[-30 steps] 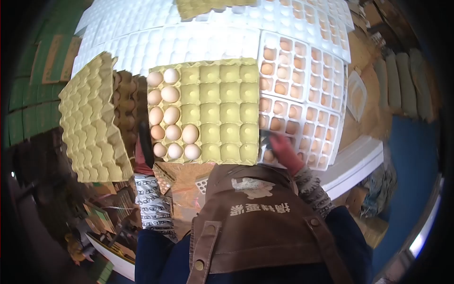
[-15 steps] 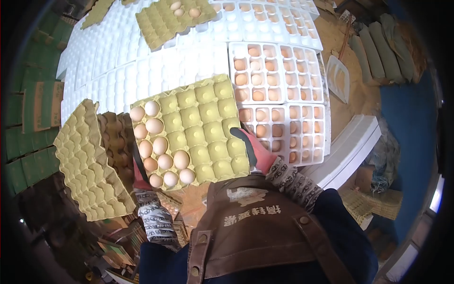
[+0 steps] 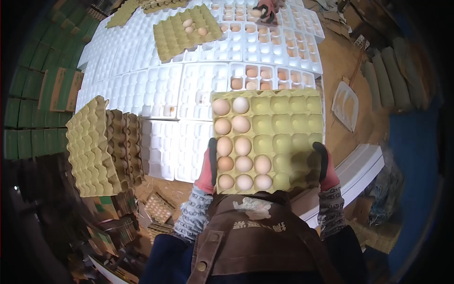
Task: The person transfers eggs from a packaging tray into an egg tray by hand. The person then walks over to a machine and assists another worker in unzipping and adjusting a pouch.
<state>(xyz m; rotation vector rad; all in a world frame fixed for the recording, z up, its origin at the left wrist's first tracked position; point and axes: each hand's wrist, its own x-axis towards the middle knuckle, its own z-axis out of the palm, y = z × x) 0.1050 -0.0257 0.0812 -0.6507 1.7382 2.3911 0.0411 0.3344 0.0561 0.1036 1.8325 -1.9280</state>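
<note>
Between my two gloved hands is a yellowish pulp egg tray [image 3: 299, 124], held above the white trays. Several pale brown eggs [image 3: 242, 146] fill the two left columns, and a few more sit in the third column near me; the right-hand cups hold none. My left hand [image 3: 206, 168], in a pink and dark glove, is closed on the tray's left edge. On the opposite edge my right hand [image 3: 328, 166] grips likewise, thumb on top. Beneath and beyond lie white compartment trays [image 3: 161, 91], with eggs in some of those at the right.
Stacked pulp trays [image 3: 90, 146] lean at the left. Another pulp tray [image 3: 172, 35] with 3 eggs lies farther back. A co-worker's gloved hand [image 3: 268, 9] is at the far edge. Green cartons [image 3: 59, 90] line the left; a white dustpan-like scoop [image 3: 345, 106] lies at the right.
My hands have carried the egg tray to the right and turned it straighter, so it covers the near right white trays. A co-worker's hand has come into view at the top.
</note>
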